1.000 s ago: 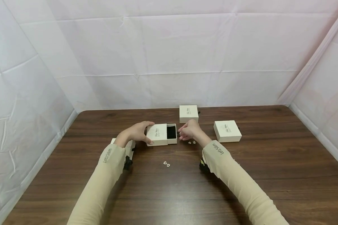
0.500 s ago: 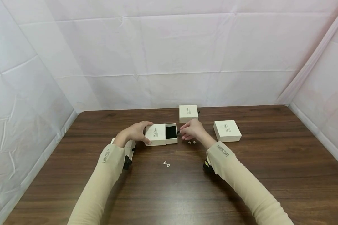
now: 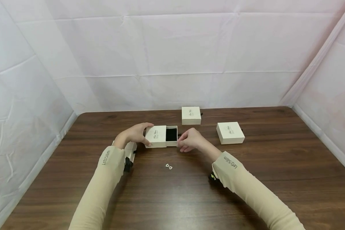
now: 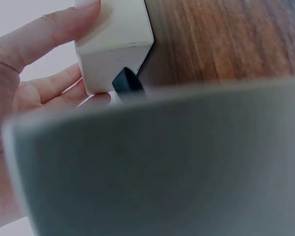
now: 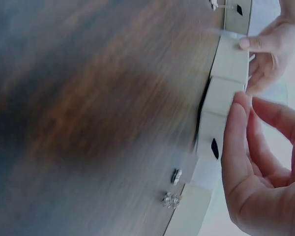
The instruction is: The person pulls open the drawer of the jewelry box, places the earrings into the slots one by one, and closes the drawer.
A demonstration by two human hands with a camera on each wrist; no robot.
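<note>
Dark brown wooden tabletop: back and side edges meet white fabric walls; wide bare surface near and right.

Cream square cardboard drawer box: centre of tabletop, drawer partly slid out rightward, black lining showing.

Left hand: fingers curled round the box sleeve, thumb at its near corner, gripping it.

Right hand: at the drawer's open end, fingertips touching its wall; whether it pinches cannot be told.

Two closed cream boxes and: behind and right, apart from the hands.

Small silver earrings: on the tabletop, nearer than the drawer box.
</note>
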